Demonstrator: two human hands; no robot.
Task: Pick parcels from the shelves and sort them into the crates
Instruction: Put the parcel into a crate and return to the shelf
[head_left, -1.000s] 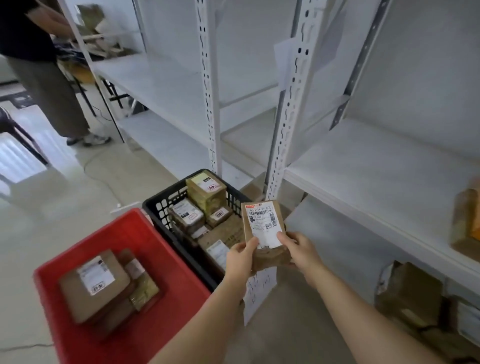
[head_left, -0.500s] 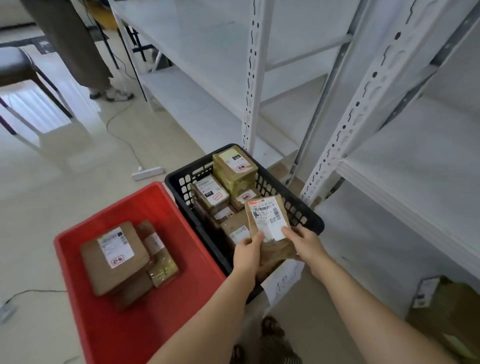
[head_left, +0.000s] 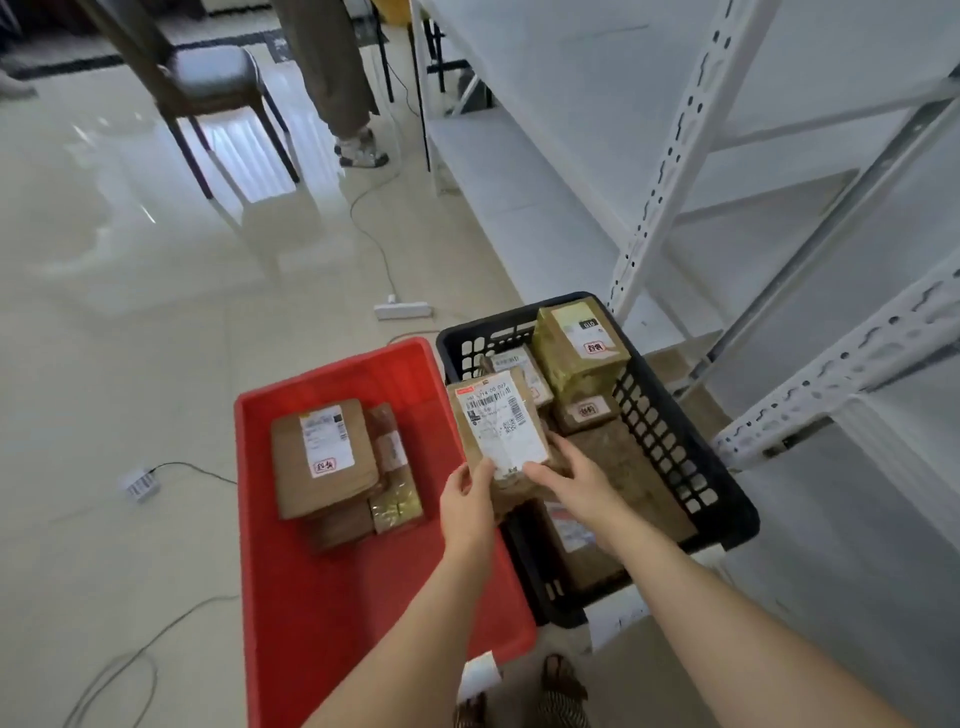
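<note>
Both my hands hold one brown parcel (head_left: 498, 423) with a white barcode label, over the near left part of the black crate. My left hand (head_left: 467, 499) grips its lower left edge, thumb on the label. My right hand (head_left: 576, 480) grips its lower right edge. The black slotted crate (head_left: 675, 441) on the floor holds several brown and gold parcels. Left of it stands the red crate (head_left: 332, 613) with a few brown parcels stacked at its far end.
White metal shelving (head_left: 670, 171) runs along the right, its lower shelves bare. A power strip (head_left: 402, 310) and cables lie on the tiled floor beyond the crates. A chair (head_left: 208, 78) and a person's legs (head_left: 337, 67) stand at the back.
My view has tilted down and left toward the crates. The parcel in both hands has come lower and left, from the black crate's near right edge to its left side by the red crate.
</note>
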